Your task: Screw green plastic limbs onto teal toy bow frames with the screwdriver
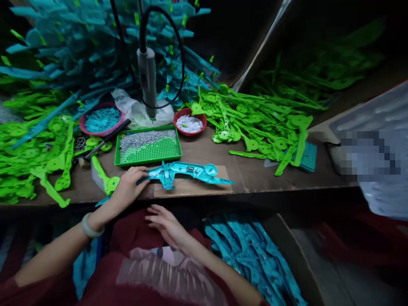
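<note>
Brown bench (197,148): left fingers (140,174) closed on blue piece (188,169); right fingers (157,219) open, empty.

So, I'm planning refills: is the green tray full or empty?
Partly full: small silvery pieces cover the far side of the green tray; its near right floor shows bare.

Maroon top with a faded front print, and one pale bracelet.
The top (129,231) is a deep, dark red cloth; its left sleeve (38,291) ends near the elbow, and only an edge of the right sleeve (262,302) shows. Across the front runs a wide print (168,272) in greyish pink with streaky vertical strokes, plus pale and bluish patches along its upper part. A thick, smooth, rounded bracelet (92,225), pale grey-green, circles the wrist of the left hand (131,185).
</note>
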A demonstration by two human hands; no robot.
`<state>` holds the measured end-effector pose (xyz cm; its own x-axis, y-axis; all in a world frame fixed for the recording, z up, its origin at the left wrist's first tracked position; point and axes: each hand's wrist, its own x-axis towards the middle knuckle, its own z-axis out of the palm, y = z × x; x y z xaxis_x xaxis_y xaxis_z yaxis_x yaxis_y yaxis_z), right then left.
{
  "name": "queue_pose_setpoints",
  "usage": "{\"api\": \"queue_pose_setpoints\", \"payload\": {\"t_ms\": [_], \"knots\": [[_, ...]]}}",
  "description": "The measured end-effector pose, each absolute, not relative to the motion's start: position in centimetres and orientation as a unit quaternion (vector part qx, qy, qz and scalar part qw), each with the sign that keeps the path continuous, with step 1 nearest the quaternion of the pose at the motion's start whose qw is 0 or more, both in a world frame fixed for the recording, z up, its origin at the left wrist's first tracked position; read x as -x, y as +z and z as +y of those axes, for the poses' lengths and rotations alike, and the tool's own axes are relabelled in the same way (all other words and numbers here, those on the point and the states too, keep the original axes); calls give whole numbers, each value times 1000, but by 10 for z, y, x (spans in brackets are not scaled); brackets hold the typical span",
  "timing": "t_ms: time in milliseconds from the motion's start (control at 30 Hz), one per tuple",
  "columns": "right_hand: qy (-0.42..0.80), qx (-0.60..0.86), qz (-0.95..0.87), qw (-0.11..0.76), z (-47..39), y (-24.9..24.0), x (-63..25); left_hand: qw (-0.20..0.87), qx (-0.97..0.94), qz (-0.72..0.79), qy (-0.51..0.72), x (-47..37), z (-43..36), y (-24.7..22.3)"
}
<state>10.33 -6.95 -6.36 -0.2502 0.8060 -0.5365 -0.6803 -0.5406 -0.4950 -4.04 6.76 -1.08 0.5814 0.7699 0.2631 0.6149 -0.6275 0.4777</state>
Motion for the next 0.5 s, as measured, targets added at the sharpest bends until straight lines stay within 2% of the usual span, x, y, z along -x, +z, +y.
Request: {"api": "queue_pose_setpoints", "payload": {"t_ms": [133,233,367,500], "knots": [[817,345,-162,434,-34,-67,-46,184,-867,383,261,41,61,8],[824,311,-195,431,-23,-61,-45,192,-864,377,273,49,60,13],[852,247,-192,419,-48,-43,-121,202,-860,383,271,58,67,0],[758,400,-234,458,-94,-4,-238,178,-880,363,251,62,75,-18]]}}
